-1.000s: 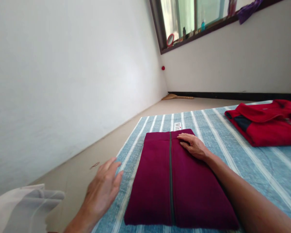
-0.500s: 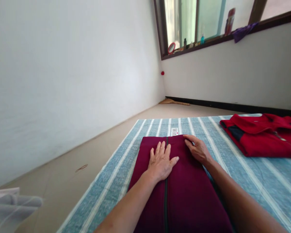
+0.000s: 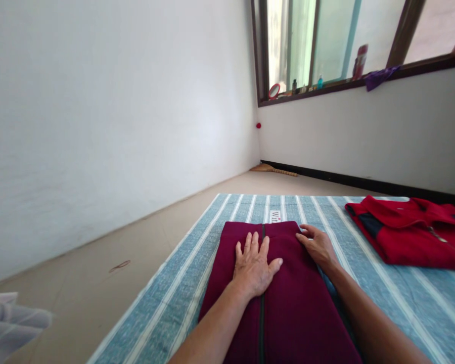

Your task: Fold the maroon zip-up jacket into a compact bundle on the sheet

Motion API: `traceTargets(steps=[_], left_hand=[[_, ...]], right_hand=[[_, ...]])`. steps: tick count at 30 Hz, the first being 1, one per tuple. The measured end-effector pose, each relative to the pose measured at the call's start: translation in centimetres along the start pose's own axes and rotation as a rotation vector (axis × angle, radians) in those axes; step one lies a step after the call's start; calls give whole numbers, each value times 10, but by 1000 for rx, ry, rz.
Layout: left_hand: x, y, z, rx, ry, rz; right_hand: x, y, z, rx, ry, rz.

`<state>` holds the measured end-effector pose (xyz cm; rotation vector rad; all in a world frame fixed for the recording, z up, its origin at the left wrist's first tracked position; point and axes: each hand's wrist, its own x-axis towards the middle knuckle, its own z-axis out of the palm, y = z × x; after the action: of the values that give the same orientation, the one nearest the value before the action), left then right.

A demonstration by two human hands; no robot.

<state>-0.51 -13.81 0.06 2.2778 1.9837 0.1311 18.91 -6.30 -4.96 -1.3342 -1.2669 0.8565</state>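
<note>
A folded maroon garment point(image 3: 288, 308) with a dark zip down its middle lies on a blue-and-white striped mat point(image 3: 413, 288). My left hand point(image 3: 255, 264) lies flat on the garment's upper part, fingers stretched out across the zip. My right hand point(image 3: 319, 245) rests on the garment's far right edge, its fingers slightly bent against the cloth. Neither hand lifts the fabric.
A folded red jacket point(image 3: 409, 231) lies on the mat at the right. Pale cloth point(image 3: 11, 323) shows at the lower left on the beige floor. A white wall runs along the left; a window sill point(image 3: 326, 83) with small bottles is beyond. A broom point(image 3: 275, 170) lies by the far wall.
My left hand came from the floor side onto the maroon garment and now lies flat on it. My right hand stayed at the garment's far edge. The camera tilted upward.
</note>
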Motion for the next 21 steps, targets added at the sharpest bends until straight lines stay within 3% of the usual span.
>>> traceTargets(steps=[7, 16, 21], left_hand=[[-6, -2, 1, -18, 96, 24], [-2, -18, -1, -119, 292, -11], [-4, -16, -3, -35, 273, -54]], right_hand=[[0, -6, -2, 326, -13, 97], [3, -6, -3, 448, -65, 310], [6, -9, -5, 500, -143, 388]])
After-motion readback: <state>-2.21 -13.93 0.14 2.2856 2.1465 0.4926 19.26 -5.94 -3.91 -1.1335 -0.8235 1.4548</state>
